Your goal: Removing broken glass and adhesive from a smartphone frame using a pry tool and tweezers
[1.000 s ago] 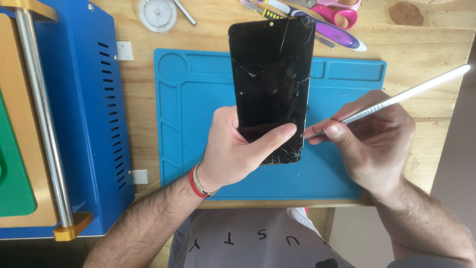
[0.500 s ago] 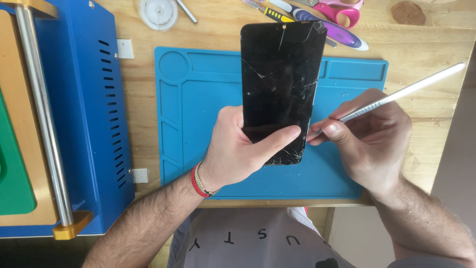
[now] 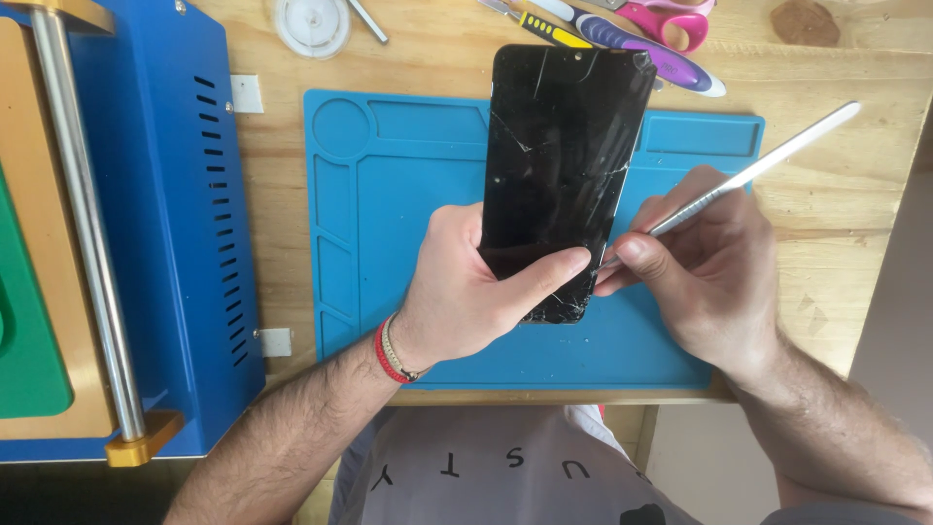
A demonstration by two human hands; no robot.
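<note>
Head view: my left hand point(image 3: 466, 297) clamps the cracked phone point(image 3: 564, 175) by its lower end above the blue mat point(image 3: 389, 224); my right hand point(image 3: 709, 262) pinches the metal pry tool point(image 3: 748, 175), tip against the phone's right edge.

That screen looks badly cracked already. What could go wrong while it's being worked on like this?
1. The phone has cracked glass, worst at its lower corner, right under the left hand's thumb; a splinter could cut it.
2. The metal pry tool in the right hand meets the phone's edge beside that thumb; a slip could jab it or spread the cracks.
3. The phone is held above the blue mat by its lower end only, so it might twist loose.
</note>
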